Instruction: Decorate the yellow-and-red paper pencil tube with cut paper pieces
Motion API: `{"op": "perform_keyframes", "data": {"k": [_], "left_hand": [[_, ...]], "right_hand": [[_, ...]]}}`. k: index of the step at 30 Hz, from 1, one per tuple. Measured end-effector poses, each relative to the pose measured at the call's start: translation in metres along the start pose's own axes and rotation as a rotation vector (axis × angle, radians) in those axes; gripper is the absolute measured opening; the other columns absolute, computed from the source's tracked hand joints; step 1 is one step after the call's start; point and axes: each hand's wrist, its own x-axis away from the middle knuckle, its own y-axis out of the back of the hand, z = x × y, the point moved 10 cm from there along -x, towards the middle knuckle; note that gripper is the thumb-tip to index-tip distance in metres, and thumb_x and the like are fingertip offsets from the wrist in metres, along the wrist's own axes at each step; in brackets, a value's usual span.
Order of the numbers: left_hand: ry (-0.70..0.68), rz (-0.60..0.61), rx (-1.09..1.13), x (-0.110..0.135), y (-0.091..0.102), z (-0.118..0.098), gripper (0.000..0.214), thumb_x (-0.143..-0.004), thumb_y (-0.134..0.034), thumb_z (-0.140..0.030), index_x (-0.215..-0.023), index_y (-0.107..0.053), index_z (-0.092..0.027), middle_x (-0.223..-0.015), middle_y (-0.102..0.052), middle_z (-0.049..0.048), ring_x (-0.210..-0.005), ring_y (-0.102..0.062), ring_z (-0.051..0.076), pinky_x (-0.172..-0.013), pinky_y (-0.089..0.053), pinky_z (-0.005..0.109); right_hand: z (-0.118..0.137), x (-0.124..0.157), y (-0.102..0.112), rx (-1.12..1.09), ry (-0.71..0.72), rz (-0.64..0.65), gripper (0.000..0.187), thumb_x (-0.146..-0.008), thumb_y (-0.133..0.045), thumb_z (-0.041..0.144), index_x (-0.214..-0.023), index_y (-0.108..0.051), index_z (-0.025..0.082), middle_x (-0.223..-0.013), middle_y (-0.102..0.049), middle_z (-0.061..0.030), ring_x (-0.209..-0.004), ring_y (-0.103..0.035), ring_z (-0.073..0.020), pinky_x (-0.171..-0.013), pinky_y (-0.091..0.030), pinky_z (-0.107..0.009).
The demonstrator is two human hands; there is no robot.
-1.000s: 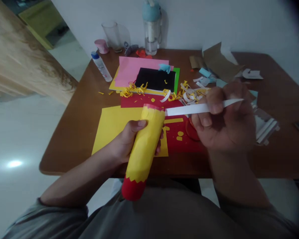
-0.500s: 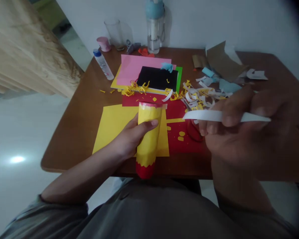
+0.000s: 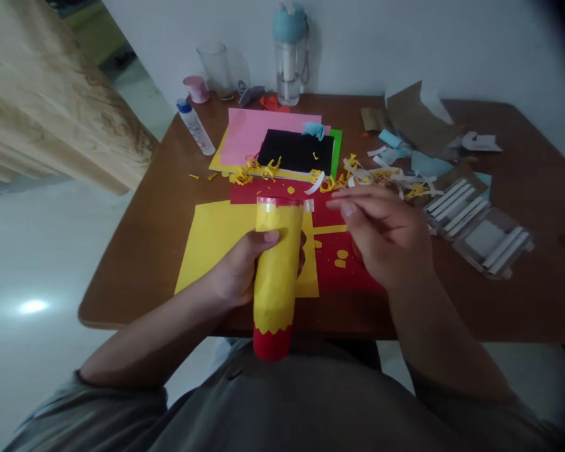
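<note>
A: What's the left hand (image 3: 238, 273) doing?
B: It's gripping a paper-covered tube (image 3: 277, 295), which is slanting over a yellow sheet (image 3: 207, 242) past the table's (image 3: 141, 251) near edge.
A: How much is covered?
B: Yellow paper is wrapping most of it, with red showing at the near end.
A: And the right hand (image 3: 386, 238)?
B: It's hanging open, holding nothing, left of a clear tray of white strips (image 3: 475, 220).
</note>
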Motion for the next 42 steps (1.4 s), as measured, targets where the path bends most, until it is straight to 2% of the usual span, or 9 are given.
{"op": "perform_keyframes", "data": {"k": [5,12,16,19,22,29,35,39,42], "left_hand": [[-0.02,-0.03,-0.124,0.002,0.004,0.003,0.057,-0.072,-0.099,-0.058,-0.107,-0.081,-0.017,-0.088,-0.08,0.008,-0.075,-0.074,0.022,-0.067,-0.061,0.031],[-0.148,0.08,-0.188,0.004,-0.007,-0.002,0.044,-0.089,-0.094,-0.052,-0.116,-0.082,-0.019,-0.09,-0.08,0.0058,-0.078,-0.072,0.022,-0.077,-0.059,0.033],[-0.189,0.007,-0.275,0.008,-0.006,-0.009,0.051,-0.091,-0.099,-0.047,-0.131,-0.08,-0.022,-0.104,-0.084,0.0056,-0.104,-0.08,0.026,-0.098,-0.062,0.035],[-0.173,0.028,-0.27,0.01,-0.009,-0.008,0.072,-0.093,-0.1,-0.047,-0.154,-0.07,-0.026,-0.136,-0.085,0.0102,-0.13,-0.079,0.033,-0.106,-0.063,0.038],[-0.16,0.048,-0.259,0.01,-0.01,-0.005,0.078,-0.095,-0.099,-0.045,-0.162,-0.064,-0.027,-0.153,-0.08,0.013,-0.139,-0.077,0.035,-0.111,-0.063,0.04],[-0.222,-0.007,-0.283,0.012,-0.005,-0.012,0.075,-0.097,-0.098,-0.049,-0.161,-0.068,-0.025,-0.14,-0.086,0.0116,-0.143,-0.075,0.036,-0.11,-0.062,0.036],[-0.18,-0.047,-0.212,0.009,-0.007,-0.005,0.081,-0.099,-0.095,-0.053,-0.167,-0.061,-0.025,-0.147,-0.084,0.0136,-0.141,-0.078,0.037,-0.114,-0.064,0.043],[-0.186,-0.054,-0.192,0.004,-0.006,-0.003,0.079,-0.099,-0.096,-0.053,-0.165,-0.062,-0.025,-0.141,-0.086,0.0123,-0.139,-0.079,0.036,-0.111,-0.065,0.04],[-0.201,-0.077,-0.177,0.002,-0.005,-0.007,0.074,-0.099,-0.097,-0.049,-0.161,-0.065,-0.023,-0.136,-0.088,0.0116,-0.137,-0.081,0.034,-0.111,-0.066,0.038]], "right_hand": [[-0.005,0.016,-0.017,-0.24,-0.168,-0.02,0.009,-0.101,-0.096,0.045,-0.105,-0.094,0.037,-0.108,-0.093,-0.0029,-0.093,-0.087,-0.0283,-0.085,-0.076,-0.05],[-0.014,0.019,-0.014,-0.245,-0.209,-0.083,0.011,-0.096,-0.1,0.045,-0.096,-0.093,0.037,-0.09,-0.089,-0.001,-0.074,-0.079,-0.0238,-0.067,-0.071,-0.042],[-0.016,0.02,-0.014,-0.246,-0.24,-0.099,0.014,-0.093,-0.102,0.046,-0.092,-0.092,0.035,-0.085,-0.087,-0.0007,-0.071,-0.076,-0.0226,-0.062,-0.066,-0.039],[-0.014,0.022,-0.015,-0.232,-0.23,-0.11,0.012,-0.094,-0.1,0.042,-0.091,-0.091,0.035,-0.089,-0.088,-0.0006,-0.073,-0.076,-0.0225,-0.067,-0.066,-0.04],[-0.005,0.024,-0.014,-0.192,-0.153,-0.115,0.009,-0.1,-0.096,0.041,-0.095,-0.091,0.037,-0.095,-0.089,-0.0008,-0.083,-0.08,-0.0248,-0.08,-0.071,-0.045],[0.034,0.029,-0.014,-0.019,0.13,-0.029,0.016,-0.106,-0.084,0.041,-0.118,-0.094,0.042,-0.117,-0.093,-0.0052,-0.103,-0.088,-0.0339,-0.094,-0.076,-0.056],[0.012,0.031,-0.007,-0.123,-0.014,-0.111,0.03,-0.12,-0.067,0.05,-0.133,-0.093,0.043,-0.126,-0.093,-0.0062,-0.113,-0.09,-0.0346,-0.103,-0.074,-0.057],[0.004,0.038,-0.035,-0.232,-0.067,0.117,0.046,-0.117,-0.072,0.057,-0.159,-0.081,0.038,-0.163,-0.08,-0.0089,-0.153,-0.076,-0.0384,-0.131,-0.062,-0.06],[0.004,0.047,-0.064,-0.267,-0.072,0.404,0.096,-0.104,-0.084,0.073,-0.186,-0.05,0.035,-0.191,-0.053,-0.0116,-0.178,-0.05,-0.0408,-0.145,-0.046,-0.064]]}}
